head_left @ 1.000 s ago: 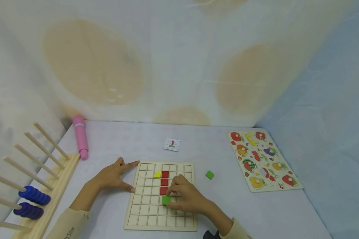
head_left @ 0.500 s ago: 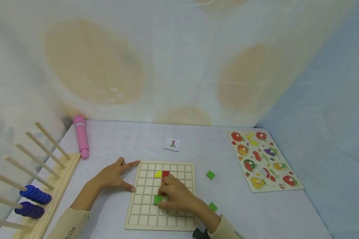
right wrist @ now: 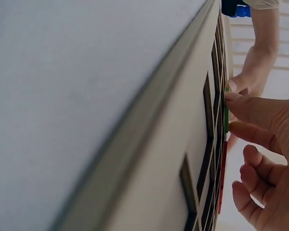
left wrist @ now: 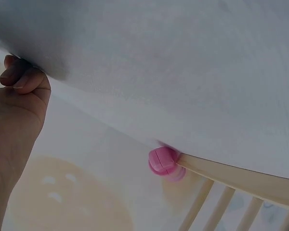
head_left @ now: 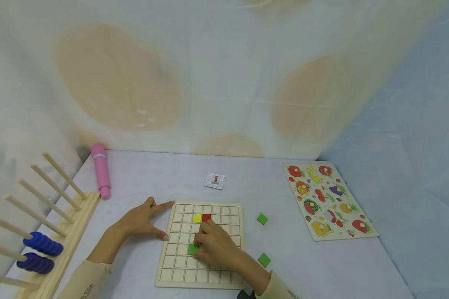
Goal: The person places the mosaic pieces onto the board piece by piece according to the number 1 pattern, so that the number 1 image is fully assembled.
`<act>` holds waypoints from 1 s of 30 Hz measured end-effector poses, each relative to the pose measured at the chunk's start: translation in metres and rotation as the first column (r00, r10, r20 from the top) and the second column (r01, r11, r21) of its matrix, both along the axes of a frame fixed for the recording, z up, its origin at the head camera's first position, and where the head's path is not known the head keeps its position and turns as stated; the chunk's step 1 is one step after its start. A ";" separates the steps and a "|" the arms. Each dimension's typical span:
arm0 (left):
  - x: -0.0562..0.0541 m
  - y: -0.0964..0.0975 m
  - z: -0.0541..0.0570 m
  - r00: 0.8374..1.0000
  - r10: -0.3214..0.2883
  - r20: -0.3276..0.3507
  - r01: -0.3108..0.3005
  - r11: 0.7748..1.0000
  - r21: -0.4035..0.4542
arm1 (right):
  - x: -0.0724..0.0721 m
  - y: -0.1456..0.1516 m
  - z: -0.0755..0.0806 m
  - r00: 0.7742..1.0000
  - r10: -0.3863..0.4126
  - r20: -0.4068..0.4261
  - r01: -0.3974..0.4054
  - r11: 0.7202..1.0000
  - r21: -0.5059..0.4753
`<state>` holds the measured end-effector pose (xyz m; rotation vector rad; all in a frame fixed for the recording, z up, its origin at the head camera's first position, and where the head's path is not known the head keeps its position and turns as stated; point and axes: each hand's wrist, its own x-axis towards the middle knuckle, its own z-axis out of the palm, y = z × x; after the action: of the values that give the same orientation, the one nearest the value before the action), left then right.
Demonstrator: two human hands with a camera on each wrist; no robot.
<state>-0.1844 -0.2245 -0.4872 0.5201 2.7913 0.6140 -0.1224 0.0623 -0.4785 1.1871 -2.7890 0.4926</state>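
Observation:
In the head view, my right hand (head_left: 215,245) pinches a square green tile (head_left: 192,249) between thumb and index finger, low over the wooden grid board (head_left: 179,274). The right wrist view shows that green tile (right wrist: 227,113) edge-on at the fingertips. A yellow tile (head_left: 197,218) and a red tile (head_left: 206,217) sit in the upper cells; my right hand hides the cells below the red one. My left hand (head_left: 144,220) touches the board's left edge with spread index finger and thumb; in the left wrist view, the other fingers (left wrist: 31,82) are bent.
Two loose green tiles, one farther back (head_left: 262,219) and one nearer (head_left: 264,260), lie right of the board. Behind it is a small pattern card (head_left: 215,181). A wooden peg rack (head_left: 71,232) and pink cylinder (head_left: 101,172) stand left; a fruit puzzle (head_left: 327,203) lies right.
My right hand has slid left across the board with the green tile, covering red tiles seen earlier. The nearer loose green tile has come into view. My left hand stays put.

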 end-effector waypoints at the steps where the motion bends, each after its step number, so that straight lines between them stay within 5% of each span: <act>1: 0.000 0.000 0.000 1.000 -0.001 0.000 0.001 1.000 -0.001 | 0.000 0.001 0.000 1.000 -0.002 -0.008 0.002 1.000 -0.001; 13: 0.000 -0.001 -0.001 1.000 0.006 -0.005 -0.006 1.000 -0.007 | -0.012 0.052 0.009 0.981 -0.161 0.108 0.171 0.982 -0.082; 22: 0.000 -0.002 -0.003 1.000 0.002 0.001 -0.002 1.000 -0.003 | -0.017 0.101 0.006 0.948 -0.242 0.208 0.287 0.931 -0.225; 30: -0.001 -0.003 -0.002 1.000 -0.011 -0.015 0.011 1.000 -0.007 | -0.025 0.135 0.002 0.872 -0.426 0.242 0.471 0.864 -0.177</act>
<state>-0.1852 -0.2272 -0.4894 0.5411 2.8017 0.5996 -0.1469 0.1974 -0.4768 0.4307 -2.9233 0.8921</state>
